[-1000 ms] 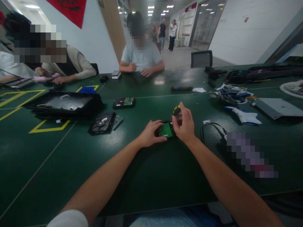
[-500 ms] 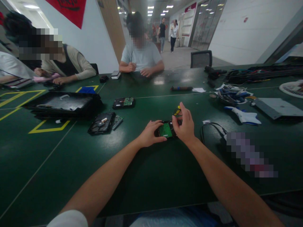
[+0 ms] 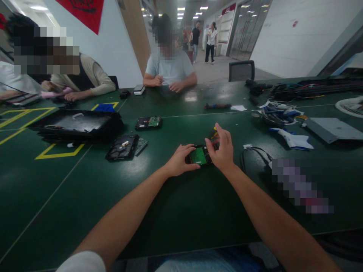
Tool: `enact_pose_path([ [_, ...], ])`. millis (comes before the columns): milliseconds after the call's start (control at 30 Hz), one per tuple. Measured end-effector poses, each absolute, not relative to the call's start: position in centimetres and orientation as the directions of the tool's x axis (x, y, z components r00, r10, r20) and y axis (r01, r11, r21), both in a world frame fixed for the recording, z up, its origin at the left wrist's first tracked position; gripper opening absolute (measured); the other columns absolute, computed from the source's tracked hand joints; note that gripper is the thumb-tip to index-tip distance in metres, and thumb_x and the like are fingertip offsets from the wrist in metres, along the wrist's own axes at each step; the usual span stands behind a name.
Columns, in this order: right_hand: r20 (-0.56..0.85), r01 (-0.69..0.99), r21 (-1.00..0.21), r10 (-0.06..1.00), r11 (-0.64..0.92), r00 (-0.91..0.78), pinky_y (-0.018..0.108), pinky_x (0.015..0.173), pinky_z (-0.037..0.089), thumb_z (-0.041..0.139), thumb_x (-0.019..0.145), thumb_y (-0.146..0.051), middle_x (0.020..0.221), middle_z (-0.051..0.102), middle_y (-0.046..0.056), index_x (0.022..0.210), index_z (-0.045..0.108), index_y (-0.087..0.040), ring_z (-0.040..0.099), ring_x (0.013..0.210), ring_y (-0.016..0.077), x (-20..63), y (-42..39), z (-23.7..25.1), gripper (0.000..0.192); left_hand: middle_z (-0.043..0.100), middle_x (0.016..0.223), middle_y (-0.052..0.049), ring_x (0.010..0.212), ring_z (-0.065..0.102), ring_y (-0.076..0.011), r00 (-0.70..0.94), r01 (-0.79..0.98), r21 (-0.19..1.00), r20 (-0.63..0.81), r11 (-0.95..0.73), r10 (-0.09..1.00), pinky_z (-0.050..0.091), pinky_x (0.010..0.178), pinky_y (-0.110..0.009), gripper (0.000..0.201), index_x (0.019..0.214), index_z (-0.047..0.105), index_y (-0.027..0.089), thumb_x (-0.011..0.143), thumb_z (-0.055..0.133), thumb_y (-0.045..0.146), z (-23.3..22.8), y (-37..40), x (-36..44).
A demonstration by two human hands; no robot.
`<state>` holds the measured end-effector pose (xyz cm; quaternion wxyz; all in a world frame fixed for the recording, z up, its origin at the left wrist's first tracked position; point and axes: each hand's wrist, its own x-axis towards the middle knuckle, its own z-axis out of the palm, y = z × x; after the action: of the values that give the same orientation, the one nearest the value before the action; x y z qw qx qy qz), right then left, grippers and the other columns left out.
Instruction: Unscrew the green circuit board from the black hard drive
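A hard drive (image 3: 199,155) with a green circuit board facing up lies on the dark green table (image 3: 176,211) in front of me. My left hand (image 3: 179,161) grips its left end and holds it flat. My right hand (image 3: 221,149) is closed around a screwdriver with a yellow and black handle (image 3: 213,133), held upright over the drive's right end; its tip is hidden by my fingers.
An opened hard drive (image 3: 122,147) and another board-up drive (image 3: 148,122) lie to the left, beside a black tray (image 3: 76,124). A black cable (image 3: 253,155), gloves (image 3: 292,139) and a grey case (image 3: 330,129) sit to the right. People sit across the table (image 3: 169,68).
The screwdriver handle has sunk behind my right hand's fingers, which have shifted slightly around it. My left hand and the drive have stayed in place.
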<state>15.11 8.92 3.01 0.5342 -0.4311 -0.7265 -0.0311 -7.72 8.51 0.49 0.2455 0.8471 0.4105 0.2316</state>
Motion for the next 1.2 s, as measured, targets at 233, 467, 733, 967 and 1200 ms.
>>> enact_pose_path([
  [233,0.802,0.669,-0.42,0.596,0.614,-0.045,0.044,0.077,0.065,0.057,0.099,-0.037,0.132,0.056,0.013,0.16,0.029,-0.032,0.062,0.09,0.0227,15.06,8.88,2.99,0.067,0.046,0.16,-0.013,0.149,0.041,-0.0365,0.557,0.581,0.607,0.189,-0.541,0.809,0.016,0.129,-0.062,0.083,0.146,0.052,0.025,0.078,0.077,0.065,0.46,8.56,-7.77],
  [467,0.802,0.669,-0.415,0.595,0.616,-0.049,0.048,0.086,0.063,0.053,0.1,-0.034,0.129,0.057,0.014,0.161,0.025,-0.029,0.062,0.092,0.0231,15.02,8.85,3.09,0.068,0.046,0.159,-0.013,0.149,0.041,-0.0369,0.556,0.578,0.609,0.193,-0.543,0.809,0.017,0.128,-0.063,0.083,0.146,0.052,0.025,0.078,0.077,0.065,0.31,8.64,-7.76],
  [733,0.825,0.686,-0.391,0.564,0.614,-0.035,0.043,0.08,0.064,0.063,0.096,-0.037,0.127,0.054,0.011,0.159,0.03,-0.031,0.061,0.094,0.0228,15.05,8.86,3.19,0.071,0.046,0.16,-0.013,0.149,0.041,-0.0361,0.561,0.579,0.601,0.196,-0.551,0.804,0.017,0.128,-0.063,0.082,0.146,0.052,0.025,0.079,0.076,0.066,0.36,8.64,-7.78],
  [967,0.807,0.656,-0.414,0.588,0.631,-0.057,0.047,0.087,0.064,0.055,0.099,-0.03,0.129,0.055,0.014,0.164,0.021,-0.029,0.063,0.1,0.0244,14.85,8.83,3.16,0.073,0.046,0.159,-0.013,0.148,0.043,-0.0367,0.56,0.581,0.601,0.195,-0.549,0.805,0.017,0.128,-0.064,0.083,0.146,0.052,0.025,0.078,0.077,0.065,0.36,8.59,-7.77],
  [1200,0.813,0.665,-0.405,0.58,0.628,-0.052,0.044,0.081,0.065,0.061,0.097,-0.033,0.125,0.055,0.011,0.158,0.033,-0.033,0.063,0.094,0.0226,15.1,8.91,3.21,0.068,0.046,0.16,-0.013,0.149,0.041,-0.0366,0.56,0.576,0.605,0.198,-0.55,0.805,0.016,0.128,-0.063,0.083,0.147,0.051,0.025,0.078,0.077,0.065,0.16,8.67,-7.8],
])
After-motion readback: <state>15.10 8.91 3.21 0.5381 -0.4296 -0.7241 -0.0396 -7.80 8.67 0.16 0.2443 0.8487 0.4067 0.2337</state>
